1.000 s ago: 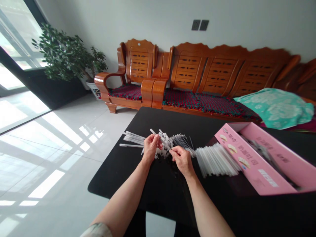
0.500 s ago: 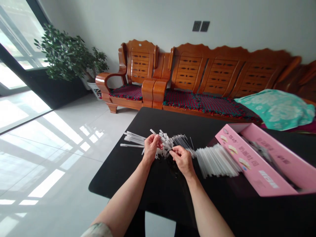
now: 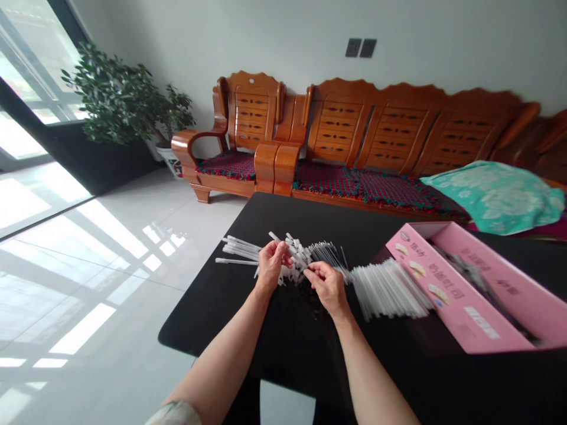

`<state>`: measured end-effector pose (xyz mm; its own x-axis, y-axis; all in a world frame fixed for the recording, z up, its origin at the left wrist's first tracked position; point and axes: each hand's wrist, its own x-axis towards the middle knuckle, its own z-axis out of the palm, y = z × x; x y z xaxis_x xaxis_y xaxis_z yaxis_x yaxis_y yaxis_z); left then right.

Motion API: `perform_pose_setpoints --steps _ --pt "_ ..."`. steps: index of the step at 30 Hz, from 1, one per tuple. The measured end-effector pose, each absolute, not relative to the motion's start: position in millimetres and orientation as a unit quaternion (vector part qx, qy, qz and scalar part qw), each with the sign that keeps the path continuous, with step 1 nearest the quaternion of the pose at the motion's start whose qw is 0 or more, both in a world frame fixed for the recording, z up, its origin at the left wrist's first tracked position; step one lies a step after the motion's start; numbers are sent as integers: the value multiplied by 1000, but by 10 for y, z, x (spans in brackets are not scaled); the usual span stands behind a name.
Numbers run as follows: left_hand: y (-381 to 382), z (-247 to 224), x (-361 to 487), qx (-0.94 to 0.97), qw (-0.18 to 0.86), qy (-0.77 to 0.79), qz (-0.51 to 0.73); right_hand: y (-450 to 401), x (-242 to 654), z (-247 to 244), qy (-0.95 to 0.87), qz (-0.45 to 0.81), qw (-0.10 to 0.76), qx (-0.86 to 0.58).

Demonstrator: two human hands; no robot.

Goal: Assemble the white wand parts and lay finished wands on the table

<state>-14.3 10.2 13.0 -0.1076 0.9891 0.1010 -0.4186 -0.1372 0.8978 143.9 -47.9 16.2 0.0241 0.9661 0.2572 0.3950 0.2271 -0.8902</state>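
Observation:
Over a black table (image 3: 212, 313), my left hand (image 3: 271, 262) is closed with a slim white pen tube (image 3: 274, 236) showing past its fingers. To its right my right hand (image 3: 326, 283) has thumb and fingertips pinched together; what is between them is too small to make out. A heap of small white plastic pen parts (image 3: 300, 257) lies between and behind the hands. Several white pens (image 3: 241, 248) lie left of my left hand. Dark, thin pen refills (image 3: 326, 252) lie beyond my right hand, partly hidden by it. Translucent white tubes (image 3: 390, 289) are piled to its right.
A long pink box (image 3: 460, 295), open on top, stands on the right of the table with greyish things inside. Behind the table runs a wooden sofa (image 3: 341, 124) with a turquoise cloth (image 3: 500, 198) on it. A potted plant (image 3: 128, 100) stands far left.
Both hands stay almost in the same place, with only a slight shift of the fingers. The piles and the box have not moved.

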Motion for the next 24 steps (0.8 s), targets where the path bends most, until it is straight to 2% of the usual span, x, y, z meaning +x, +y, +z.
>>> perform_pose_setpoints --steps 4,10,15,24 --pt "105 122 -144 390 545 364 647 -488 1444 187 -661 284 447 -532" --pt "105 109 -147 390 541 362 651 -485 1431 160 -617 305 474 -550" --pt "103 112 -153 385 546 359 652 -492 1448 165 -662 277 444 -536" --pt "108 110 -150 384 545 365 649 -495 1450 173 -653 277 441 -549"
